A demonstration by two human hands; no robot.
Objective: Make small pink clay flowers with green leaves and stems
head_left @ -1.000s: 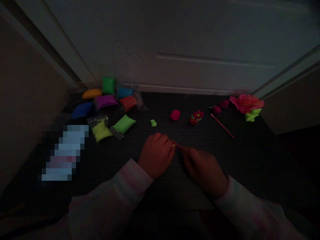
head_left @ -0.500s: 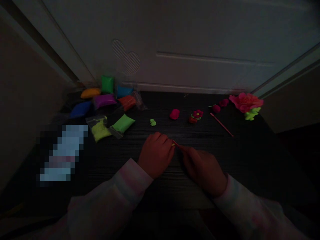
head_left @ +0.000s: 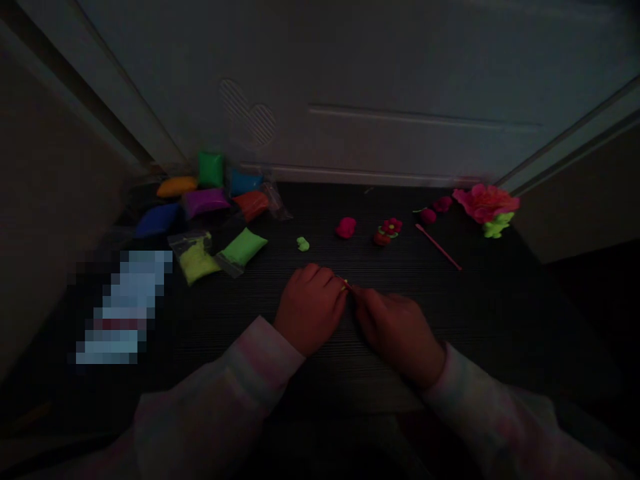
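At the middle of the table, my left hand [head_left: 310,308] is closed, with a small bit of yellow clay [head_left: 345,285] showing at its fingertips. From the right, my right hand [head_left: 395,333] pinches a thin reddish stick-like modelling tool [head_left: 350,288], its tip against the yellow bit. Most of the tool is hidden by the fingers. Beyond my hands lie a pale green clay lump [head_left: 303,245], a deep pink clay lump [head_left: 346,228] and a small clay flower [head_left: 392,227] in a brown-orange pot [head_left: 382,238].
Bags of coloured clay, such as a green bag [head_left: 244,251] and a yellow bag [head_left: 198,260], fill the left side near a blurred-out phone-like rectangle [head_left: 127,300]. Rightward lie a pink tool [head_left: 439,247], dark pink balls [head_left: 429,216], a pink flower [head_left: 485,201] and a yellow-green figure [head_left: 498,225].
My right hand has shifted slightly left, closer to my left hand, so less of the tool shows between them. The whole view has moved a little.
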